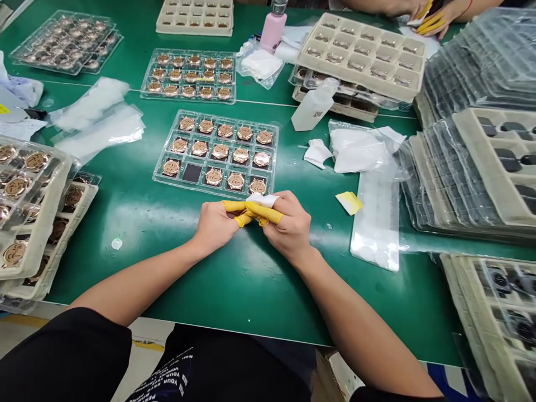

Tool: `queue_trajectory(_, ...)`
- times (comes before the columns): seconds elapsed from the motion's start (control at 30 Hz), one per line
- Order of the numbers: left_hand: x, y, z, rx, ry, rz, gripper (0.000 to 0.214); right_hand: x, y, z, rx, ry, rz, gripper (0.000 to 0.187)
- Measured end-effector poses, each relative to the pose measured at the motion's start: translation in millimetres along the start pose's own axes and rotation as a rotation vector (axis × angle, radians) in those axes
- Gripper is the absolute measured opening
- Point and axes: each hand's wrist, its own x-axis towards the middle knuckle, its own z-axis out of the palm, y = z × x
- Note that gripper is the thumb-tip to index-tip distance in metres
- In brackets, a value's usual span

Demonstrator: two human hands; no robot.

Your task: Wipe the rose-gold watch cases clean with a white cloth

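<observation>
My left hand (220, 223) and my right hand (287, 226) meet in front of a clear plastic tray (161, 177), yellow finger cots on their fingertips. A white wipe (262, 200) is pinched in my right hand, at the tray's near edge. My left fingers are closed against the right ones; whatever they grip is hidden. Rose-gold watch cases (220, 151), backs up, sit in the tray's compartments. One front-row compartment (191, 173) shows only its black bottom.
A white squeeze bottle (314, 106), wipes (355, 148) and a yellow-white pad (349, 203) lie to the right. Tray stacks stand at left (37, 206) and right (456, 167). Another watch-case tray (190, 75) is behind. A co-worker's hands (435, 19) work at the far right.
</observation>
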Motion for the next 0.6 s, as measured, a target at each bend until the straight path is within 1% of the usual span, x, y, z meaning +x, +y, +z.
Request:
queue_trajectory(0.1, -1.3, -0.9, 2.7, -0.098, 0.031, 0.002, 0.029, 0.3, 1.0, -0.9, -0.05, 0.026, 0.001, 0.043)
queue_trajectory(0.23, -0.7, 1.7, 6.2, -0.185, 0.089, -0.012, 0.028, 2.0, -5.5, -0.5, -0.047, 0.058, 0.162, 0.031)
queue_trajectory(0.3, -0.2, 2.8, 6.7, -0.211, 0.122, -0.002, 0.028, 2.2, -8.2, 0.4, -0.021, 0.059, 0.238, 0.028)
queue_trajectory(0.33, 0.1, 3.0, 6.8, -0.222, 0.133, 0.004, 0.028, 1.9, -8.6, 0.8, -0.01, 0.054, 0.254, 0.028)
queue_trajectory(0.37, 0.2, 2.9, 6.8, -0.232, 0.138, 0.008, 0.028, 1.4, -8.3, 0.9, -0.008, 0.047, 0.25, 0.028)
queue_trajectory(0.43, 0.4, 2.2, 6.8, -0.244, 0.138, 0.011, 0.026, 0.2, -6.2, 0.4, -0.057, 0.036, 0.19, 0.03)
queue_trajectory(0.53, 1.6, 2.6, 6.6, -0.255, 0.15, -0.006, 0.022, 0.0, -2.6, -3.2, -0.244, -0.023, 0.082, 0.03)
queue_trajectory(0.6, 3.7, 5.2, 6.1, -0.264, 0.166, -0.025, 0.022, 2.3, -1.7, -7.5, -0.304, -0.056, 0.07, 0.025)
